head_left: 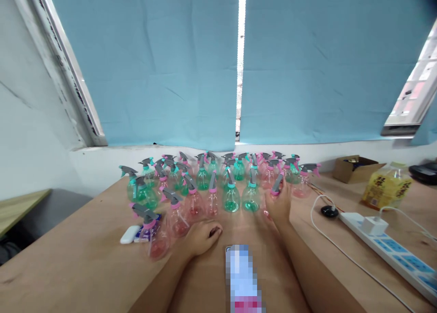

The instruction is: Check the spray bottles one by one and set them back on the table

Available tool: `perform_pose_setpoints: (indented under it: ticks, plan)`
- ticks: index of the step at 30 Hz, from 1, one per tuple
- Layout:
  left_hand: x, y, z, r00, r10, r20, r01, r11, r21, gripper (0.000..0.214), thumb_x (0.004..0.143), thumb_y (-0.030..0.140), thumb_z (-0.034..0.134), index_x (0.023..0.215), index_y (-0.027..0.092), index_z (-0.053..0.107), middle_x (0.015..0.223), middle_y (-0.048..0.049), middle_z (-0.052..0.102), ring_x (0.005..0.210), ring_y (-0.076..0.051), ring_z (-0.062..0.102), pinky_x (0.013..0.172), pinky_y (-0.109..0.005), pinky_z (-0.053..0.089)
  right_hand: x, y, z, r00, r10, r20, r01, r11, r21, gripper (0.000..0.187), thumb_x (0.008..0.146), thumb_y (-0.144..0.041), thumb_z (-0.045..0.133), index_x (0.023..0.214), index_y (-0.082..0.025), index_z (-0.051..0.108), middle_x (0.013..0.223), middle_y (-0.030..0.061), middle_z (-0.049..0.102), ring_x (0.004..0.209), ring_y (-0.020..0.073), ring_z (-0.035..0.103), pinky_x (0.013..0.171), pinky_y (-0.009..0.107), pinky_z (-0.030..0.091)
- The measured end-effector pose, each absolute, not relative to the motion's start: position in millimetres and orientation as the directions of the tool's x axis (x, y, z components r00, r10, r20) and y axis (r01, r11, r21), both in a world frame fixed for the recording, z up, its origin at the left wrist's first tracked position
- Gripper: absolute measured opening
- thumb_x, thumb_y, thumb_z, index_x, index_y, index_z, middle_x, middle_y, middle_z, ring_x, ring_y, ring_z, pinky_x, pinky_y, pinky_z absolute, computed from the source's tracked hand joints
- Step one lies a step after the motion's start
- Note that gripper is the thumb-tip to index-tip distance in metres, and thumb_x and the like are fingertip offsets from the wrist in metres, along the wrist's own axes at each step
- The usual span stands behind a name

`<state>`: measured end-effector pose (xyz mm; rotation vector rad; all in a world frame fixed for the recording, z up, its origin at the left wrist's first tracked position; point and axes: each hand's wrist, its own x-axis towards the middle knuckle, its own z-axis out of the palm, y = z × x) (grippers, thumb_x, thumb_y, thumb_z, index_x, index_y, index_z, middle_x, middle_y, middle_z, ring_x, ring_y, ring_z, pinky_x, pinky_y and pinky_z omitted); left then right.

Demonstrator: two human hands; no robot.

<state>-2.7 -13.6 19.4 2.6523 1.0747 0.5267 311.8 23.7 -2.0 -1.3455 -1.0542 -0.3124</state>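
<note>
My right hand (280, 203) is wrapped round a pink spray bottle (275, 191) with a grey trigger head, at the right of the front row. The hand hides most of that bottle's body. My left hand (201, 238) rests on the table with its fingers loosely curled and nothing visible in them. Just left of it stand a pink spray bottle (178, 219) and another pink spray bottle (157, 242) nearer to me. Green spray bottles (251, 198) stand between the hands, toward the back. A phone (243, 276) with a blurred screen lies in front of me.
Many more pink and green spray bottles (203, 178) crowd the table (102, 253) toward the wall. A white case (130, 234) lies at left. At right are a cardboard box (355, 171), a yellow-labelled jug (387, 187), a black puck (329, 211), a power strip (392, 253) and loose cables.
</note>
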Motion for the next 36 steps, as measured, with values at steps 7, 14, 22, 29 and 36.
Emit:
perform_pose_setpoints:
  ticks: [7, 14, 22, 29, 36]
  plan:
    - [-1.4, -11.6, 17.2, 0.669, 0.703, 0.241, 0.624, -0.707, 0.333, 0.028, 0.098, 0.035, 0.04, 0.097, 0.026, 0.066, 0.099, 0.0001, 0.072, 0.092, -0.019, 0.064, 0.081, -0.028, 0.044, 287.3, 4.5, 3.0, 0.565, 0.472, 0.677, 0.591, 0.341, -0.731, 0.062, 0.081, -0.041, 0.063, 0.133, -0.016, 0.043, 0.1, 0.0095, 0.058, 0.079, 0.0228, 0.056, 0.073, 0.037, 0.048]
    - [-2.2, -9.9, 15.3, 0.667, 0.71, 0.227, 0.643, -0.702, 0.306, 0.028, 0.098, 0.036, 0.04, 0.098, 0.028, 0.066, 0.101, 0.0008, 0.073, 0.092, -0.019, 0.065, 0.079, -0.028, 0.043, 249.8, -15.0, 11.6, 0.502, 0.59, 0.632, 0.463, 0.434, -0.773, 0.055, 0.085, -0.039, 0.061, 0.133, -0.019, 0.044, 0.104, 0.0092, 0.059, 0.081, 0.0209, 0.056, 0.068, 0.032, 0.048]
    - [-1.2, -11.8, 18.0, 0.669, 0.701, 0.245, 0.627, -0.71, 0.319, 0.029, 0.098, 0.037, 0.039, 0.096, 0.025, 0.066, 0.098, -0.0009, 0.072, 0.091, -0.019, 0.064, 0.079, -0.027, 0.044, 219.7, -22.6, 15.1, 0.212, 0.725, 0.655, 0.303, 0.589, -0.749, 0.051, 0.083, -0.028, 0.063, 0.131, -0.024, 0.045, 0.095, 0.0036, 0.059, 0.078, 0.0174, 0.058, 0.073, 0.032, 0.05]
    - [-1.5, -10.8, 15.7, 0.675, 0.696, 0.244, 0.62, -0.715, 0.324, 0.026, 0.097, 0.033, 0.041, 0.098, 0.026, 0.065, 0.1, 0.0001, 0.072, 0.092, -0.018, 0.064, 0.08, -0.027, 0.043, 224.0, -17.1, 25.9, 0.01, 0.772, 0.636, 0.056, 0.634, -0.771, 0.046, 0.084, -0.027, 0.063, 0.128, -0.028, 0.049, 0.099, 0.0046, 0.063, 0.078, 0.0168, 0.061, 0.073, 0.032, 0.052]
    - [-1.6, -10.8, 15.2, 0.671, 0.702, 0.238, 0.632, -0.709, 0.312, 0.026, 0.097, 0.034, 0.041, 0.097, 0.025, 0.066, 0.098, -0.001, 0.071, 0.092, -0.019, 0.064, 0.081, -0.028, 0.044, 220.7, -11.4, 34.5, -0.156, 0.843, 0.515, -0.062, 0.512, -0.857, 0.038, 0.078, -0.021, 0.064, 0.116, -0.026, 0.063, 0.079, -0.0002, 0.067, 0.07, 0.016, 0.062, 0.071, 0.031, 0.05]
